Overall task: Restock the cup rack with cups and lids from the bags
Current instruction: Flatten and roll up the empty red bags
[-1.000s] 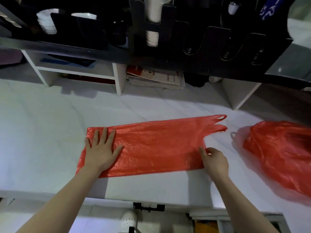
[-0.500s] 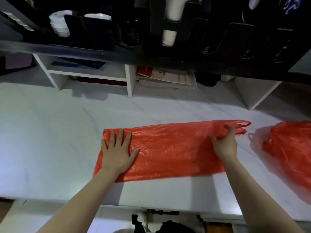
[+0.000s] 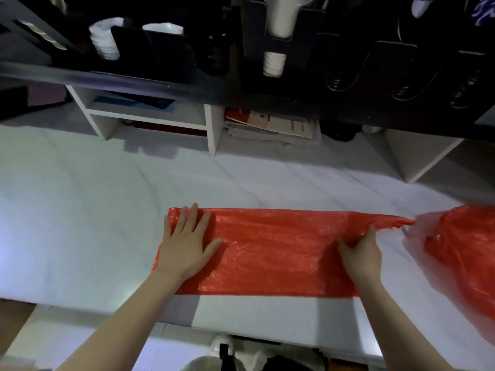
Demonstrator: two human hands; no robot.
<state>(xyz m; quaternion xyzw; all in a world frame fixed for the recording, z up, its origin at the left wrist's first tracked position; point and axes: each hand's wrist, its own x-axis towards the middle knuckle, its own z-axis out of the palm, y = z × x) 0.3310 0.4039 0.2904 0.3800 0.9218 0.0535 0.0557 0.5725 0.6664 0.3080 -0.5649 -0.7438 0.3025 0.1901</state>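
open counter (image 3: 80,223) left, bulging red bag (image 3: 466,250) right, rack (image 3: 308,54) overhead

Just a white marble-look countertop (image 3: 107,215). Holds a flattened red plastic bag (image 3: 281,253) near the front edge, with a fuller crumpled red plastic bag (image 3: 466,245) just beside it on the right. Also carries a white wooden shelf unit (image 3: 212,129) and a messy stack of papers (image 3: 270,127) at the back.

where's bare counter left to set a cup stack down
Widest bare patch: the counter left of the flat red bag, out to the frame edge. Also the strip between that bag and the white shelf unit. Crowded on the right, where the bag's handles end beside the bulging red bag.
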